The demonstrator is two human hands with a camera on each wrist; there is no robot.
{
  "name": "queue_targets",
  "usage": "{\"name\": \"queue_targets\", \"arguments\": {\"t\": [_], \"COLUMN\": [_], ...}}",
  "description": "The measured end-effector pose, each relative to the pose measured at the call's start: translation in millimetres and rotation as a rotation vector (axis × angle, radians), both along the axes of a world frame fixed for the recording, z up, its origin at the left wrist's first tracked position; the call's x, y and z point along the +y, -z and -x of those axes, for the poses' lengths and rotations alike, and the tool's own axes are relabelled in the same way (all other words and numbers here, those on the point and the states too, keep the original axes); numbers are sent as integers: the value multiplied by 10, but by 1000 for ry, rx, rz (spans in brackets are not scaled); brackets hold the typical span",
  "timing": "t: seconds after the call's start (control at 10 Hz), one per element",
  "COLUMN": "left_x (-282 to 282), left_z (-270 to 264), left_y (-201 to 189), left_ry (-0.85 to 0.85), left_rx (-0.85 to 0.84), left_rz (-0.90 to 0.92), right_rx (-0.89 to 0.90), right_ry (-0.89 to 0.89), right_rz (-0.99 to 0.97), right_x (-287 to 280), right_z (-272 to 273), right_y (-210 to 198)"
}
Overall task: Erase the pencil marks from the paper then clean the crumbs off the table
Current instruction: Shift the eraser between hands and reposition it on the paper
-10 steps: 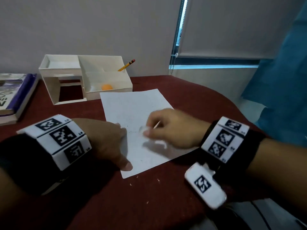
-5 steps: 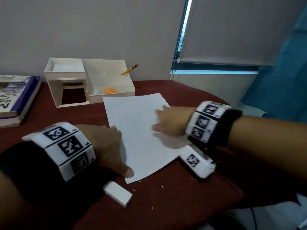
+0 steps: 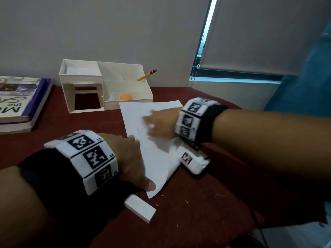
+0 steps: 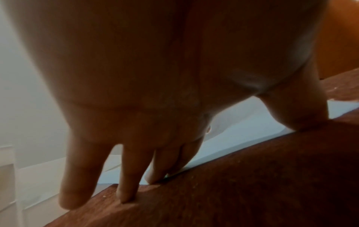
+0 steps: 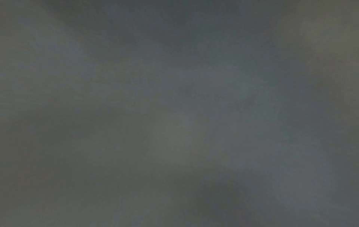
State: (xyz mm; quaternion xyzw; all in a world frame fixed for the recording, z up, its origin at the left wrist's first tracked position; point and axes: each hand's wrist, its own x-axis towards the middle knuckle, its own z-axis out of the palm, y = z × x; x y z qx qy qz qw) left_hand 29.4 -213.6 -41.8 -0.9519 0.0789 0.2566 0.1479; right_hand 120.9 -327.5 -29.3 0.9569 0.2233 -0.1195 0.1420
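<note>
The left hand (image 3: pixel 129 158) presses the paper's (image 3: pixel 157 158) near-left edge with straight, spread fingers (image 4: pixel 128 176), thumb at the near corner. The right hand (image 3: pixel 161 122) lies flat on the paper farther in, blurred, fingers extended and holding nothing. The eraser (image 3: pixel 140 208) lies on the table (image 3: pixel 206 212) just behind the left thumb, crumbs (image 3: pixel 186 201) scattered beside it.

Beyond the hands stands a white organizer (image 3: pixel 105 86) holding a yellow pencil (image 3: pixel 147 75) and an orange ball (image 3: pixel 125 97). Far left of them lie stacked books (image 3: pixel 19 102).
</note>
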Motion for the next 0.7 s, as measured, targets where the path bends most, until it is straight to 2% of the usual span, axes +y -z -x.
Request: {"name": "queue_targets", "arguments": {"t": [0.1, 0.2, 0.3, 0.4, 0.5, 0.6, 0.7], "left_x": [6, 31, 46, 24, 28, 43, 50], "left_z": [-1, -21, -34, -38, -63, -55, -41], "left_y": [-24, 20, 51, 53, 98, 107, 102], "left_ry": [30, -3, -2, -4, 6, 29, 10], "left_rx": [-6, -1, -6, 0, -1, 6, -21], "left_rz": [-33, 2, 4, 2, -3, 15, -10], "right_rx": [99, 113, 60, -59, 17, 327, 305], "right_ry": [-146, 95, 267, 147, -140, -232, 132], "right_rz": [-18, 284, 651, 573, 45, -43, 137], "right_x": [30, -580, -986, -822, -497, -426, -1029], "right_z": [44, 39, 190, 367, 595, 1023, 782], "right_y": [171, 58, -236, -492, -445, -91, 87]}}
